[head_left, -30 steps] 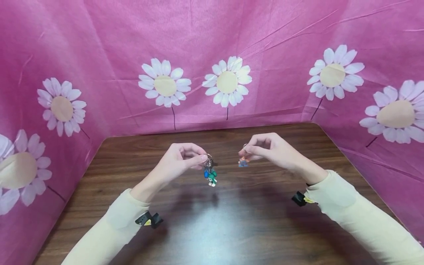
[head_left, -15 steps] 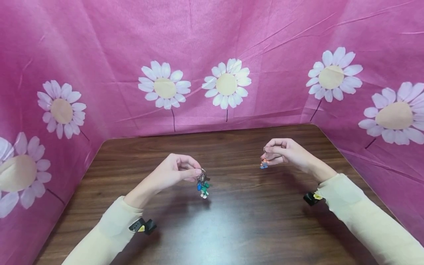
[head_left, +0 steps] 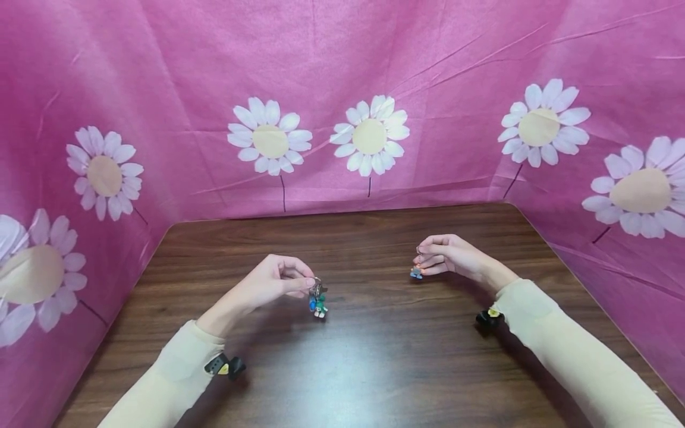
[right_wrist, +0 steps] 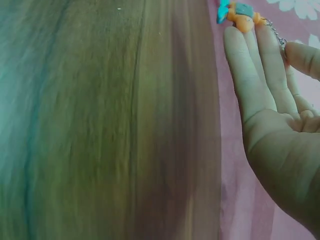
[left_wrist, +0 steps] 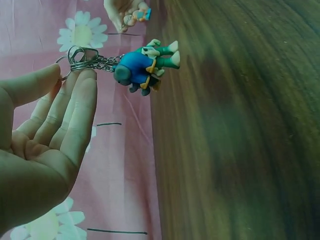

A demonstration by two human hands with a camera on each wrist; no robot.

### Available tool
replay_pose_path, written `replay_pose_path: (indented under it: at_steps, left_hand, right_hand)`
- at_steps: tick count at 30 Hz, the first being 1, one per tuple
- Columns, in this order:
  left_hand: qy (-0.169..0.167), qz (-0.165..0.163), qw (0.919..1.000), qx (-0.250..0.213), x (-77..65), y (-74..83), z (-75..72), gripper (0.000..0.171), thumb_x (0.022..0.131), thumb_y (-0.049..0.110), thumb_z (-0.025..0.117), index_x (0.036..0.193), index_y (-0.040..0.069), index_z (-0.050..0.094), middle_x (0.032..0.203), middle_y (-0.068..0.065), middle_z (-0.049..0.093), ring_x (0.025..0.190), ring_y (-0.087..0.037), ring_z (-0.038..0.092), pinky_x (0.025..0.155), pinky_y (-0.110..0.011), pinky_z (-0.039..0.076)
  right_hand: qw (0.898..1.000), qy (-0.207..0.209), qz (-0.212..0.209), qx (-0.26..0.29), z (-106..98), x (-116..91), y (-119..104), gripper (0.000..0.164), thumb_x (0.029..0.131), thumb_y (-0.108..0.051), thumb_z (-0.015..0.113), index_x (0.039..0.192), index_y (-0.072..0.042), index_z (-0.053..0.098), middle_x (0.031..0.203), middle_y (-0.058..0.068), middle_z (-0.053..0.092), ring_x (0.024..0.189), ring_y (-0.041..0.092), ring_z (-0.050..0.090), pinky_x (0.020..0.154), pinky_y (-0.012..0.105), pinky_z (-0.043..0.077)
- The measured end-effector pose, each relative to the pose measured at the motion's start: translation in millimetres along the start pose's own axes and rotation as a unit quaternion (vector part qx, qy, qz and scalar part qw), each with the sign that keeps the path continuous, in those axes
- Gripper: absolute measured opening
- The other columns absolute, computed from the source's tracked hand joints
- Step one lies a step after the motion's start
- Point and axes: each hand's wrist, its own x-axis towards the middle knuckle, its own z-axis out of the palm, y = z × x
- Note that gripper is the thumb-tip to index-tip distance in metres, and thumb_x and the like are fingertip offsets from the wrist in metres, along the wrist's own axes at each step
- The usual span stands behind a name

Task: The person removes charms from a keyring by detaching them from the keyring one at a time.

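Note:
Between thumb and fingertips my left hand (head_left: 270, 282) pinches the metal rings of a bunch of figure keychains (head_left: 319, 304). Green and blue toy figures dangle from it on short chains; in the left wrist view a blue figure (left_wrist: 134, 68) hangs in front of a green one with pale feet. To the right, my right hand (head_left: 455, 257) pinches the chain of a single keychain (head_left: 416, 271), an orange figure with blue-grey clothing. The right wrist view shows this orange figure (right_wrist: 244, 20) beside the fingertips. Both hands are held apart over the table.
A brown wood-grain table (head_left: 364, 368) lies under both hands. Pink cloth (head_left: 321, 53) printed with white daisies stands along its back and sides. Each sleeve carries a black wrist camera, the left one (head_left: 226, 365) and the right one (head_left: 488, 320).
The hands have drawn apart and lower: the left hand moved left and down with its bunch, the right hand moved right, then slightly back left, carrying the orange keychain.

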Motion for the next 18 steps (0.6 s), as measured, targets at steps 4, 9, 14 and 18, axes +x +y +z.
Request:
replay_pose_path:
  at_steps: [4, 9, 14, 18]
  left_hand:
    - [-0.011, 0.005, 0.9999, -0.006, -0.7, -5.3, 1.3, 0.017, 0.094, 0.006, 0.071, 0.103, -0.008, 0.068, 0.096, -0.017, 0.074, 0.087, -0.023, 0.073, 0.089, -0.056, 0.057]
    - [-0.017, 0.002, 0.9998, -0.006, -1.4, -8.6, 4.1, 0.017, 0.095, 0.007, 0.071, 0.103, -0.007, 0.069, 0.095, -0.017, 0.074, 0.087, -0.023, 0.073, 0.089, -0.056, 0.056]
    - [-0.019, 0.003, 0.9998, -0.006, -1.2, -10.6, 4.3, 0.016, 0.095, 0.007, 0.071, 0.103, -0.007, 0.069, 0.096, -0.017, 0.074, 0.088, -0.023, 0.073, 0.089, -0.057, 0.056]
    - [-0.022, 0.004, 0.9997, -0.007, -0.7, -13.4, 3.9, 0.017, 0.095, 0.007, 0.071, 0.103, -0.007, 0.069, 0.096, -0.017, 0.074, 0.088, -0.024, 0.072, 0.089, -0.056, 0.057]
  right_hand:
    - [1.0, 0.006, 0.013, -0.013, 7.5, 14.2, 2.2, 0.018, 0.105, -0.006, 0.054, 0.114, 0.009, 0.057, 0.1, 0.02, 0.073, 0.092, 0.027, 0.074, 0.09, 0.048, 0.059]
    - [0.999, 0.001, 0.02, -0.037, 11.9, 27.1, 4.7, 0.033, 0.105, -0.007, 0.055, 0.121, 0.02, 0.048, 0.104, 0.024, 0.071, 0.092, 0.028, 0.074, 0.089, 0.047, 0.059]
    - [0.997, 0.016, 0.031, -0.073, 12.3, 35.0, 5.2, 0.036, 0.105, -0.008, 0.054, 0.123, 0.022, 0.045, 0.101, 0.023, 0.071, 0.091, 0.027, 0.073, 0.087, 0.046, 0.06]
    - [0.989, 0.043, 0.028, -0.14, 12.8, 40.6, 2.9, 0.037, 0.103, -0.01, 0.058, 0.123, 0.02, 0.05, 0.103, 0.025, 0.072, 0.088, 0.025, 0.073, 0.083, 0.044, 0.061]
